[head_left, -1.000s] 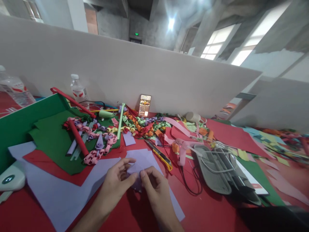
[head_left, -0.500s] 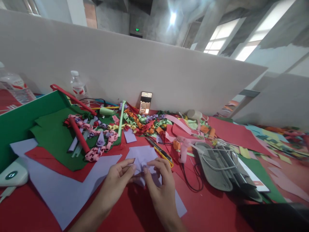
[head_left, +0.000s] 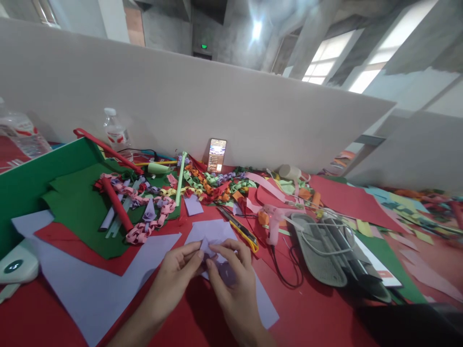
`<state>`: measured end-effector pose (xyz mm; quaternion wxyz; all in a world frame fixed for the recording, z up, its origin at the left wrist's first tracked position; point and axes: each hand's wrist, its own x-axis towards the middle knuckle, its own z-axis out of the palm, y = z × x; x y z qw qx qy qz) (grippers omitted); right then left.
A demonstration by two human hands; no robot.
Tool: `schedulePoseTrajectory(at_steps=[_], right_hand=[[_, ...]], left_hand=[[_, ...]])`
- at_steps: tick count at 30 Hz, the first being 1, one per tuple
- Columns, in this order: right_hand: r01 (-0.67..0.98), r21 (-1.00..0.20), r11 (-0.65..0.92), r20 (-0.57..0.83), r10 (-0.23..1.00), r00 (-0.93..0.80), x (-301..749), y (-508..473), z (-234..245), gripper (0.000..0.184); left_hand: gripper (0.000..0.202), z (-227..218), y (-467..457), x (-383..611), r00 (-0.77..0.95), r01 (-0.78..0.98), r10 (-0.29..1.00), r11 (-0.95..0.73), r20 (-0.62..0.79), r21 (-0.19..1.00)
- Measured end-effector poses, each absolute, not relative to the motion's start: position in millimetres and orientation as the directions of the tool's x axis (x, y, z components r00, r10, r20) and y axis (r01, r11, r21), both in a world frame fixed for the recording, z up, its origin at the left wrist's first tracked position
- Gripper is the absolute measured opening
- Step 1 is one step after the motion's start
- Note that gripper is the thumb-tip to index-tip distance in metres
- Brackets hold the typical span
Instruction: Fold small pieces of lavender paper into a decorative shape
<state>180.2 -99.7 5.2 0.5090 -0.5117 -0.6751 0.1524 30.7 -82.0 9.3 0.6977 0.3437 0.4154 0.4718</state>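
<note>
two hands pinch a lilac paper on a crowded craft table

a pale partition wall [head_left: 217, 111] runs across the far side of the scene. below it, a red table [head_left: 318, 313] fills the near half and is strewn with paper scraps. at the far left a green board [head_left: 32, 178] stands tilted, and a dark green sheet [head_left: 79, 212] lies flat beside it. a large lilac sheet [head_left: 90, 289] is spread over the near left of the table. right of centre lies an open grey pouch [head_left: 318, 250] with a white cable looped across it.

a red rolled tube [head_left: 115, 205] rests on the dark green sheet, with a pink paper chain [head_left: 152, 221] curling just right of it. farther back, a mixed-colour paper chain [head_left: 213, 185] sprawls in front of a phone [head_left: 216, 155] that leans against the partition. a water bottle [head_left: 115, 132] stands at the far left. a pale glue gun [head_left: 275, 219] lies between the pouch and a yellow utility knife [head_left: 242, 231].

the lilac paper [head_left: 211, 233] lies near the centre of the table, just left of the knife. the person's left hand [head_left: 173, 279] comes in from the near left, its fingertips closed on a raised fold of the paper. the right hand [head_left: 233, 284] meets it from the right, thumb and fingers gripping the same fold. the fingertips of the two hands are almost touching.
</note>
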Motion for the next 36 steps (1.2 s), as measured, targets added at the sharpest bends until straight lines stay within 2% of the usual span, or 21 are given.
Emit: schedulePoseTrajectory(at_steps=[8, 13, 17, 20, 24, 26, 29, 33, 36], right_hand=[[0.494, -0.774, 0.397, 0.48, 0.876, 0.047, 178, -100, 7, 0.008], [0.48, -0.815, 0.325, 0.416, 0.905, 0.094, 179, -98, 6, 0.011], [0.482, -0.829, 0.284, 0.373, 0.923, 0.096, 181, -99, 5, 0.003], [0.5, -0.819, 0.28, 0.361, 0.93, 0.071, 182, -99, 5, 0.006], [0.51, -0.799, 0.318, 0.38, 0.925, 0.02, 182, -99, 6, 0.007], [0.524, -0.781, 0.339, 0.395, 0.919, -0.007, 181, -100, 6, 0.007], [0.549, -0.753, 0.362, 0.416, 0.909, -0.029, 181, -101, 6, 0.01], [0.558, -0.736, 0.384, 0.432, 0.901, -0.049, 180, -102, 5, 0.015], [0.538, -0.754, 0.378, 0.429, 0.903, -0.032, 180, -101, 3, 0.009]], left_hand=[[0.045, 4, -82, 30, 0.207, -0.269, 0.962, 0.232, -0.18, 0.935], [0.039, 9, -84, 28, 0.25, -0.167, 0.96, 0.168, -0.123, 0.971], [0.037, 14, -85, 29, 0.288, -0.149, 0.954, 0.133, -0.085, 0.98], [0.035, 14, -85, 31, 0.277, -0.212, 0.951, 0.199, -0.137, 0.957], [0.035, 15, -83, 33, 0.252, -0.386, 0.929, 0.352, -0.27, 0.853], [0.033, 16, -82, 34, 0.261, -0.433, 0.921, 0.38, -0.29, 0.817], [0.036, 18, -82, 33, 0.268, -0.437, 0.918, 0.386, -0.291, 0.813], [0.05, 19, -83, 32, 0.196, -0.433, 0.915, 0.403, -0.352, 0.806], [0.056, 19, -83, 32, 0.15, -0.442, 0.914, 0.403, -0.377, 0.801]])
